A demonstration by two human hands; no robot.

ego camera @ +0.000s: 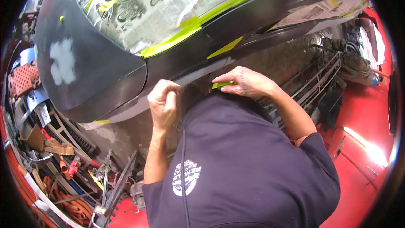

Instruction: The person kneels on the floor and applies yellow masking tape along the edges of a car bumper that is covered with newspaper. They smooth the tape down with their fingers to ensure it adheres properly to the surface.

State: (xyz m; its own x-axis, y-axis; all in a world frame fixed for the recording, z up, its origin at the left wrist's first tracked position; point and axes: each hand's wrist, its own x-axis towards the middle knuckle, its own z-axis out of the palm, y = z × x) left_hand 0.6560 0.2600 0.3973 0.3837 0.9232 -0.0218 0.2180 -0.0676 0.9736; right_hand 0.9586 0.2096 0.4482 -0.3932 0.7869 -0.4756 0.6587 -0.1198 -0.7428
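My right hand pinches a short piece of yellow-green masking tape between thumb and fingers, just above my dark shirt. My left hand is curled into a loose fist close to the lower edge of the car body; I see nothing in it, though its palm side is partly hidden. Before me stretches the dark, matt car body, with a pale grey patch on its left part. Newspaper masking covers a large area at the top, edged with bright masking tape. A separate tape strip crosses the lower panel.
At the left lie orange hoses, a torn cardboard box and slotted metal bars. A metal rack stands by the wall at right. A lit tube lamp and a thin rod rest over the red floor.
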